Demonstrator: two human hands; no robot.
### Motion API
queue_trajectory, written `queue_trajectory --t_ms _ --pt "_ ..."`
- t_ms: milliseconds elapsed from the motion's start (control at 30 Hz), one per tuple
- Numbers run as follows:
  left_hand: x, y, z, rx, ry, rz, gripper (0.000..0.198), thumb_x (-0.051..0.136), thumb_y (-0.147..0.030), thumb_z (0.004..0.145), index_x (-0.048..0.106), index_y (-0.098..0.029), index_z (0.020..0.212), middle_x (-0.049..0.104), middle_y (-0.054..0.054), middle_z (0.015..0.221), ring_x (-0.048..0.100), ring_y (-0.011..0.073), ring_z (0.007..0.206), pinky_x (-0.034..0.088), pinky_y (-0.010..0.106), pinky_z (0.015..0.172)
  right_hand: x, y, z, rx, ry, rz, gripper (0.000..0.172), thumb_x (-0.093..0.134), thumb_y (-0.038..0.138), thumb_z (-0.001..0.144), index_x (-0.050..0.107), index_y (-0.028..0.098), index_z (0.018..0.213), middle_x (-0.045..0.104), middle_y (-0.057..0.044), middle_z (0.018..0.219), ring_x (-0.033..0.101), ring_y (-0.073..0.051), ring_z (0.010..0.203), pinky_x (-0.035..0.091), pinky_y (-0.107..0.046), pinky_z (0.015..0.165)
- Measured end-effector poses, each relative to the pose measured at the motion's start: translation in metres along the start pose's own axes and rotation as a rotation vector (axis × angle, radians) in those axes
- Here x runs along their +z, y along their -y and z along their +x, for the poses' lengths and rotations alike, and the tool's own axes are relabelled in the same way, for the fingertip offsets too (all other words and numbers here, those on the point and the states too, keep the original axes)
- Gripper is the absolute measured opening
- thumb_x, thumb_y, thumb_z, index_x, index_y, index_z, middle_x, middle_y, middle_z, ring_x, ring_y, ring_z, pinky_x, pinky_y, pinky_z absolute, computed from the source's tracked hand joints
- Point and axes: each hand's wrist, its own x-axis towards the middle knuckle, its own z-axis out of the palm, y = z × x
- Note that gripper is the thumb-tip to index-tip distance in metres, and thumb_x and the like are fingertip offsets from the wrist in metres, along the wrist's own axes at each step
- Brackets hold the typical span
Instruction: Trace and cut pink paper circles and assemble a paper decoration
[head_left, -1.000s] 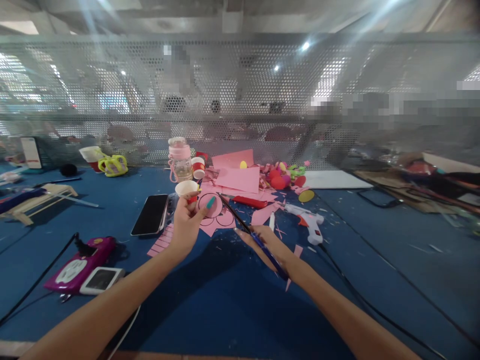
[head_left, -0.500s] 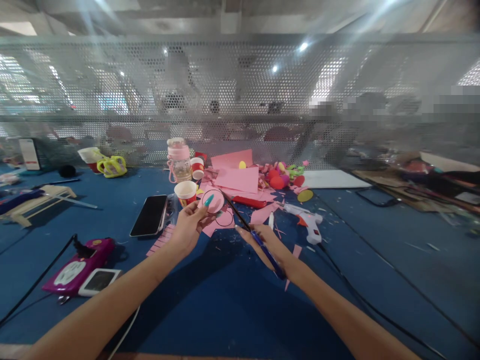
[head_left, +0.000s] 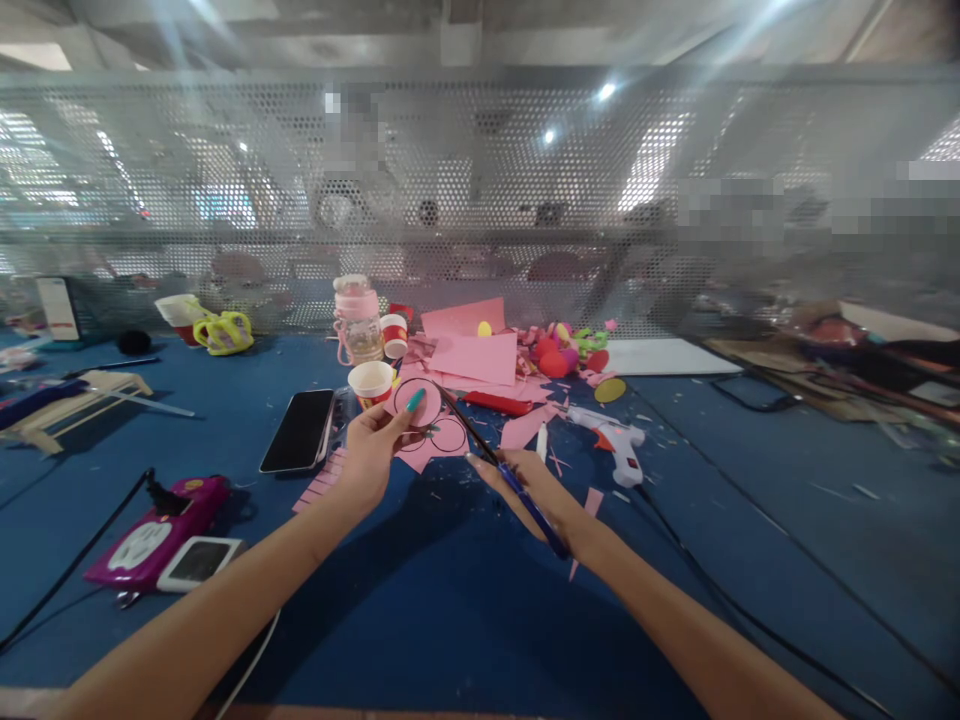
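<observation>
— What do we have in our left hand [head_left: 373, 455]?
— We pinch a pink paper disc [head_left: 417, 400] between thumb and fingers, raised above the blue bench [head_left: 450, 620], just beside a paper cup [head_left: 372, 383]

— And our right hand [head_left: 525, 485]?
— Closed round the scissors [head_left: 491, 462], whose blades reach the disc's edge
</observation>
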Motion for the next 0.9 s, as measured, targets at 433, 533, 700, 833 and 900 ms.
queue_trajectory --t_ms 433,533,700,833,900 --pt "-0.003 0.004 0.001 0.107 0.017 0.087 0.026 0.073 -0.03 0.059 0.065 -0.012 0.077 0.064 0.0 0.062 0.061 0.0107 0.054 0.053 0.025 0.06 0.002 0.004 -0.006 -0.026 0.024 0.052 0.041 0.043 0.055 0.075 0.034 0.019 0.057 0.027 0.005 0.054 0.026 -0.008 0.049 0.022 -0.023 0.045" --pt "-0.003 0.003 0.001 0.119 0.016 0.083 0.026 0.072 -0.029 0.06 0.066 -0.012 0.078 0.065 0.0 0.064 0.062 0.0109 0.057 0.053 0.024 0.06 0.002 0.004 -0.007 -0.028 0.046 0.064 0.039 0.04 0.052 0.078 0.034 0.019 0.057 0.026 0.005 0.055 0.026 -0.008 0.049 0.023 -0.023 0.046" --pt "-0.002 0.002 0.0 0.173 -0.03 0.12 0.026 0.072 -0.03 0.059 0.066 -0.012 0.077 0.062 -0.001 0.058 0.061 0.0113 0.053 0.053 0.024 0.055 0.002 0.007 -0.008 -0.028 0.023 0.068 0.041 0.042 0.054 0.076 0.034 0.019 0.057 0.026 0.005 0.053 0.025 -0.008 0.048 0.021 -0.024 0.046" --pt "-0.001 0.0 -0.003 0.21 -0.033 0.152 0.024 0.071 -0.031 0.06 0.066 -0.013 0.076 0.063 -0.001 0.057 0.061 0.0122 0.051 0.054 0.026 0.054 0.001 0.01 -0.009 -0.044 0.03 0.083 0.043 0.04 0.056 0.077 0.033 0.019 0.056 0.025 0.004 0.053 0.024 -0.008 0.049 0.021 -0.024 0.045" --pt "-0.001 0.0 -0.003 0.223 -0.038 0.164 0.023 0.071 -0.031 0.061 0.067 -0.014 0.075 0.063 -0.001 0.056 0.06 0.0119 0.049 0.054 0.026 0.054 0.001 0.01 -0.009 -0.043 0.033 0.086 0.042 0.039 0.055 0.077 0.034 0.019 0.057 0.024 0.004 0.053 0.024 -0.008 0.049 0.021 -0.024 0.045"
